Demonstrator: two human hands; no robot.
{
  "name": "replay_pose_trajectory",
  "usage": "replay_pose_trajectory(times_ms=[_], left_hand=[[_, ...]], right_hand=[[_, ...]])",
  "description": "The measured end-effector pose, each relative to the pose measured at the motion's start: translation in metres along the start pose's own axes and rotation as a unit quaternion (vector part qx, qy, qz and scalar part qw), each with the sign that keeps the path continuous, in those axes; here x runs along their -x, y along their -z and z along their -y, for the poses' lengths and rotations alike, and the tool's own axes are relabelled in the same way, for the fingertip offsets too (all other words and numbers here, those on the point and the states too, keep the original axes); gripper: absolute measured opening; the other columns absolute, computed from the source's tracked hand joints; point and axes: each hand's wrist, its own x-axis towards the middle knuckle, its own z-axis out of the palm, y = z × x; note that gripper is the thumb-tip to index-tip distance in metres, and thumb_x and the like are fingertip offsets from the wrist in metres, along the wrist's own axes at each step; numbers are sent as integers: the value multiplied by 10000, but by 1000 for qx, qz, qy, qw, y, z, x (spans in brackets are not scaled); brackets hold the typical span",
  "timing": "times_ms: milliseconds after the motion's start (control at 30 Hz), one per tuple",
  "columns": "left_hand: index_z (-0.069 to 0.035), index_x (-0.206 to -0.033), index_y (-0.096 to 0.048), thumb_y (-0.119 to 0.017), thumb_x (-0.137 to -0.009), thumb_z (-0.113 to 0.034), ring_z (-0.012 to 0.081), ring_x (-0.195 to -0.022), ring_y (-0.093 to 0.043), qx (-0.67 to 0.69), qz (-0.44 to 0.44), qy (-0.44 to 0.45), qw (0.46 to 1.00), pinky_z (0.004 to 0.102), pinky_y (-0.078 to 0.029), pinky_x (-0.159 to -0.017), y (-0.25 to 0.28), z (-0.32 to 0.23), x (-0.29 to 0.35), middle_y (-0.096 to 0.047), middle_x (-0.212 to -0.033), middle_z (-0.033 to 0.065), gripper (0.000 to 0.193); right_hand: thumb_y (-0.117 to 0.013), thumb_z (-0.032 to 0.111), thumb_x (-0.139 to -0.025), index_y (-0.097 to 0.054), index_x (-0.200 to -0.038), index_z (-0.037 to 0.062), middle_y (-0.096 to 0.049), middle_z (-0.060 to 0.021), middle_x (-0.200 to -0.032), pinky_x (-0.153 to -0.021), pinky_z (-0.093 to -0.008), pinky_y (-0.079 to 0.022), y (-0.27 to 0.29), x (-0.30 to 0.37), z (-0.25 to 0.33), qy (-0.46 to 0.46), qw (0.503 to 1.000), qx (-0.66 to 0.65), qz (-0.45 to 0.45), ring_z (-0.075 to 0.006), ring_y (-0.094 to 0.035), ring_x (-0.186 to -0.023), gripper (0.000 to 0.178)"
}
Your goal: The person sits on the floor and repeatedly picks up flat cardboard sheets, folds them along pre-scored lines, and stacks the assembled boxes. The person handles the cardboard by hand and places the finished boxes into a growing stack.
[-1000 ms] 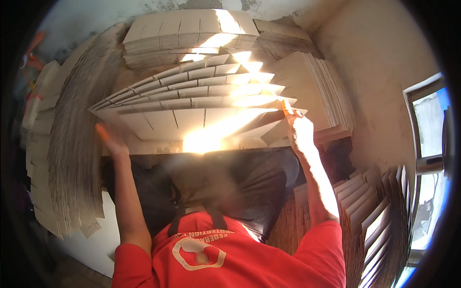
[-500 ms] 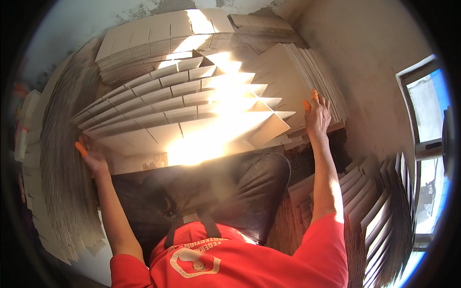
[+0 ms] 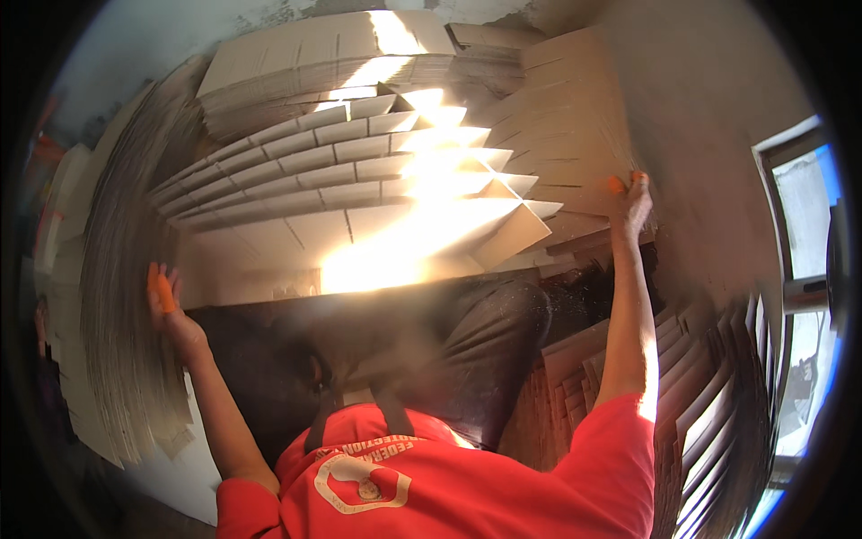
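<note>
A grid of slotted cardboard dividers [image 3: 269, 243] stands in front of me, its strips crossing in several rows. Strong sunlight washes out its middle. At the grid's right, my right hand [image 3: 631, 208] is closed on the outer edge of a slotted cardboard sheet [image 3: 575, 108], an orange cover on its thumb and on one finger. My left hand [image 3: 177, 310] is held up with fingers apart, beside the tall left stack of cardboard [image 3: 126, 260] and short of the grid's left corner. It looks empty. Orange covers show on its fingers too.
A flat pile of slotted cardboard [image 3: 323, 49] lies behind the grid. More cardboard pieces [image 3: 700, 386] stand on edge at lower right, below a window [image 3: 802, 225]. My dark-trousered legs [image 3: 476, 359] are under the grid's near edge. A wall [image 3: 709, 180] rises at right.
My right hand has moved right and slightly up, and the cardboard there now shows a broad face instead of stacked edges. My left hand has drawn away from the grid's left corner.
</note>
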Motion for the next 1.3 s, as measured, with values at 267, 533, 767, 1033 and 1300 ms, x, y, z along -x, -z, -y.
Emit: replay_pose_trajectory(times_ms=[267,533,767,1033,1300], left_hand=[[11,-1229,-654,-661,-891,-36,218,-1133,-612,-133,191,-180,956,354,-462,-1008,-79,-82,51,-668,-1220,112,341],[-2,-1145,-663,-771,-781,-76,308,-1005,-645,-187,331,-419,825,389,-523,-872,-194,-113,70,-691,-1105,146,387],[1,-1006,-682,-702,-752,20,289,-775,-620,-162,367,-415,816,383,-521,-690,-229,-87,80,-706,-932,130,256],[-15,-953,-681,-552,-677,134,306,-774,-631,-143,379,-356,842,408,-525,-714,-222,-98,90,-689,-823,146,340],[-22,-968,-712,-707,-790,-13,285,-737,-637,-124,385,-354,843,383,-520,-656,-224,-97,87,-672,-810,133,179]], right_hand=[[-571,-21,-940,-513,-1401,58,-693,-60,-1116,-877,-243,-511,46,19,176,188,963,-184,60,-114,-638,-976,471],[-580,-74,-844,-549,-1414,151,-685,19,-955,-757,-200,-493,49,48,236,169,920,-113,335,-40,-573,-804,614],[-569,-55,-847,-569,-1397,164,-680,31,-917,-640,-202,-483,41,53,233,161,920,-99,345,-30,-556,-754,593],[-574,-61,-846,-552,-1408,142,-671,33,-899,-585,-198,-472,32,55,219,140,917,-130,350,-31,-552,-710,599],[-564,-75,-849,-527,-1425,124,-666,24,-857,-506,-196,-445,24,58,211,106,913,-150,365,-23,-533,-643,611]])
